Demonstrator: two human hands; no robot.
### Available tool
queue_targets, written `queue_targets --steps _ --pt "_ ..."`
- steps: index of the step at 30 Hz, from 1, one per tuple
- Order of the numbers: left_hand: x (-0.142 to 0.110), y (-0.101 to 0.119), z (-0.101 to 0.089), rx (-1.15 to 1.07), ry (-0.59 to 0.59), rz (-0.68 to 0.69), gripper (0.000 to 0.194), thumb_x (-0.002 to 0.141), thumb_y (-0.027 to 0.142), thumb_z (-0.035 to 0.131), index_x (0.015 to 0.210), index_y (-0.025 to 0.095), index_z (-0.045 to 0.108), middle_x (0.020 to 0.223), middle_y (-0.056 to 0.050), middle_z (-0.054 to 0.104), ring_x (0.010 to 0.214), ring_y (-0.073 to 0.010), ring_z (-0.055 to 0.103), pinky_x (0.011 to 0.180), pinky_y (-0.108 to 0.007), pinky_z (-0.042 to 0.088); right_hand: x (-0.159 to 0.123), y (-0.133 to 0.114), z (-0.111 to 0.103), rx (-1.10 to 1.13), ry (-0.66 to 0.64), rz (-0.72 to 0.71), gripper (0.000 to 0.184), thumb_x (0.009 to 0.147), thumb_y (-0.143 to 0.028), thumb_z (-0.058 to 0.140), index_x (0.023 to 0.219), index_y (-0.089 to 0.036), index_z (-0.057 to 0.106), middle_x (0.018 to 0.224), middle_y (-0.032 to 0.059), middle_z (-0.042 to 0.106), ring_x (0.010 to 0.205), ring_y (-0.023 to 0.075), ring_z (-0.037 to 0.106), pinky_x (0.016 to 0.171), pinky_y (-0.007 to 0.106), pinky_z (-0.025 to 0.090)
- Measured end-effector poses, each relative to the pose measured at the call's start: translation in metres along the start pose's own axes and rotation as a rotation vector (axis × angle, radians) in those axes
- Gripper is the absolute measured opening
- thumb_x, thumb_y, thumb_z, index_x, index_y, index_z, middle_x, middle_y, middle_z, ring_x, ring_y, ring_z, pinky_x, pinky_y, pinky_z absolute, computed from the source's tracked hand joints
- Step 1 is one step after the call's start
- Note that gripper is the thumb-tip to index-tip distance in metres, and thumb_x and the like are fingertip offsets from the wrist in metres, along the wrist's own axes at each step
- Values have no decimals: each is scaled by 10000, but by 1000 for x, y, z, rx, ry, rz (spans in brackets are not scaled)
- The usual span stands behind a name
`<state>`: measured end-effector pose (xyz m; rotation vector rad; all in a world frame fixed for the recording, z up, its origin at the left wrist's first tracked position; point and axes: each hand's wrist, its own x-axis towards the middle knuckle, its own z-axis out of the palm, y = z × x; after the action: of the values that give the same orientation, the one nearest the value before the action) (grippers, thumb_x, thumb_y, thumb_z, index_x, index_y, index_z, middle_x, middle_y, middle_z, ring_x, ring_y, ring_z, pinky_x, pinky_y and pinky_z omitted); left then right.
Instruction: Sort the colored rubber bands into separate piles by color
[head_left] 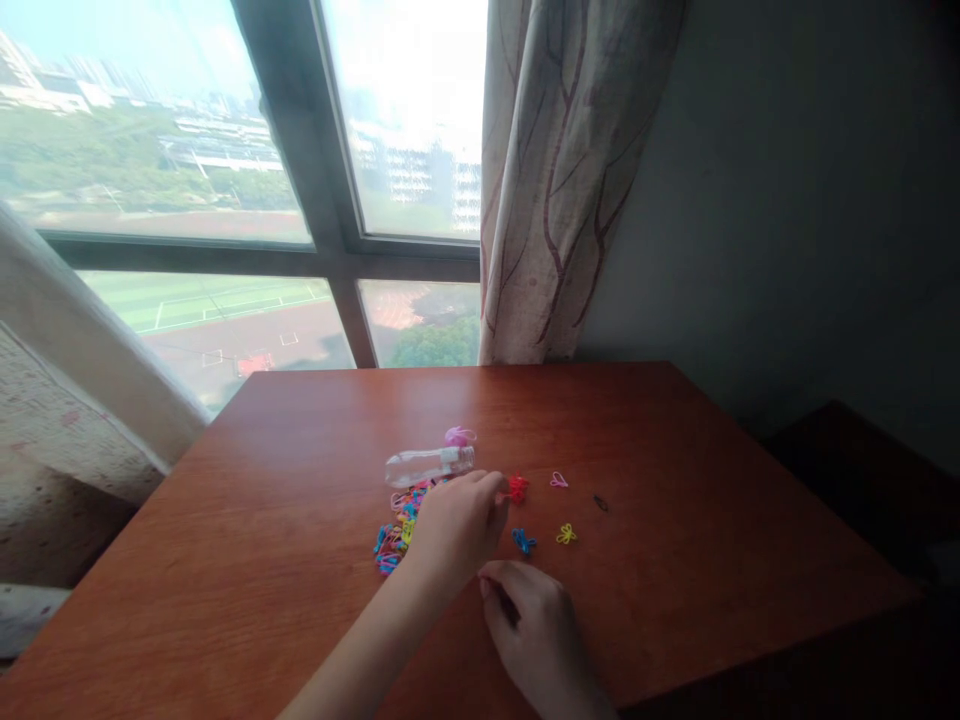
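Observation:
My left hand (463, 515) reaches over a mixed heap of small coloured rubber bands (388, 548), with its curled fingertips beside a little red pile of bands (517, 488). Whether a band is between those fingers is hidden. Lower down, my right hand (531, 618) rests near the table top with thumb and forefinger pinched together; anything in the pinch is too small to make out. Past my hands lie a blue cluster of bands (523, 541), a yellow cluster (566, 534), a pink band (559, 480) and a dark band (601, 503).
A clear plastic bottle (424, 465) lies on its side behind the heap, with a pink item (459, 436) just beyond it. The brown wooden table (262, 520) ends at a window (405, 130) and a patterned curtain (555, 190). A dark wall (787, 200) stands at the right.

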<state>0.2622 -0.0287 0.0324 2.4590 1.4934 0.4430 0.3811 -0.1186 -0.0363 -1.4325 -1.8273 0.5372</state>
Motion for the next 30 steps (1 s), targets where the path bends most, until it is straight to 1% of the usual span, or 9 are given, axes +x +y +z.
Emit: queue_targets --steps 2,4,7,9,13,17,23,26,30 --pt "-20 -8 -2 -28 40 -24 170 899 203 493 869 233 658 788 -9 711 693 -151 666 584 -224 422 1 0 -1 -22 -8 -5 228 904 -149 465 877 -224 678 773 15 702 716 170 678 661 232 466" --pt "-42 -18 -1 -120 134 -30 160 889 212 507 848 229 661 773 -5 714 647 -138 654 582 -219 436 1 0 0 -54 5 -26 220 911 -160 467 891 -227 676 777 14 704 710 168 680 660 228 473" --pt "-75 -35 6 -211 213 -26 160 889 217 510 878 236 668 760 8 716 598 -122 641 562 -201 460 0 3 2 -113 46 -55 233 916 -170 476 1030 -222 672 795 16 714 689 166 688 658 227 493" --pt "-94 -44 12 -247 242 -46 159 900 234 513 878 237 670 764 10 719 577 -117 637 560 -193 479 -1 4 3 -154 62 -61 265 922 -179 481 1125 -208 650 787 20 713 668 168 688 646 230 496" --pt "-119 -57 21 -267 231 -70 153 908 244 517 861 241 662 767 11 723 613 -127 670 586 -186 512 -2 3 6 -217 61 -57 278 939 -190 471 1170 -186 624 766 28 696 636 166 670 635 232 485" --pt "-126 -62 27 -230 230 -78 134 904 238 527 890 255 659 848 9 746 722 -149 714 649 -199 533 0 1 9 -271 65 -6 293 936 -197 466 1186 -159 614 747 32 689 621 177 667 625 248 472" --pt "-122 -57 24 -176 164 -85 131 909 222 519 906 264 643 843 25 741 731 -150 713 638 -210 519 3 -2 10 -293 63 45 259 907 -174 483 1100 -186 656 794 36 718 653 183 680 623 250 446" --pt "-122 -55 22 -157 143 -85 144 909 211 508 895 261 643 838 23 738 727 -149 709 627 -209 507 2 -2 9 -256 32 32 260 888 -143 487 1060 -212 669 847 24 729 692 177 684 647 247 438" --pt "-122 -56 25 -140 151 -72 148 907 211 511 895 262 649 863 20 741 754 -152 711 646 -211 508 1 0 8 -210 0 10 249 873 -121 509 1012 -249 672 818 -9 717 714 161 674 656 229 412"
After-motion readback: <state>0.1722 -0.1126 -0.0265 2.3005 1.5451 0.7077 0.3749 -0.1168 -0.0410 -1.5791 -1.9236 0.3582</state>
